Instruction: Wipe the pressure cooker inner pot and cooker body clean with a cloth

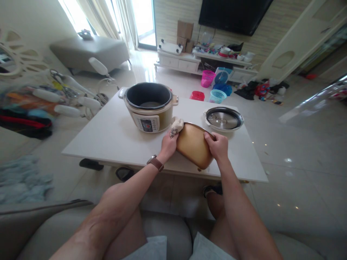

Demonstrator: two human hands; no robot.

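Observation:
A gold-coloured inner pot (193, 142) is tilted over the table's near side, its open side facing away from me. My right hand (219, 145) grips its right rim, thumb on the outer wall. At the pot's left rim, my left hand (170, 141) is closed on a pale patterned cloth (177, 125). The electric pressure cooker (155, 122) stands behind and to the left, lidless, its dark inside showing. Its round lid (224, 121) lies underside up on the right. The inside of the pot is hidden from me.
All this is on a white table (108, 139) in front of my sofa. A white multi-armed stand (81, 90) is close to its left edge. Beyond it on the floor are a red stool (197, 95), a light-blue basket (218, 96) and a pink basket (208, 78).

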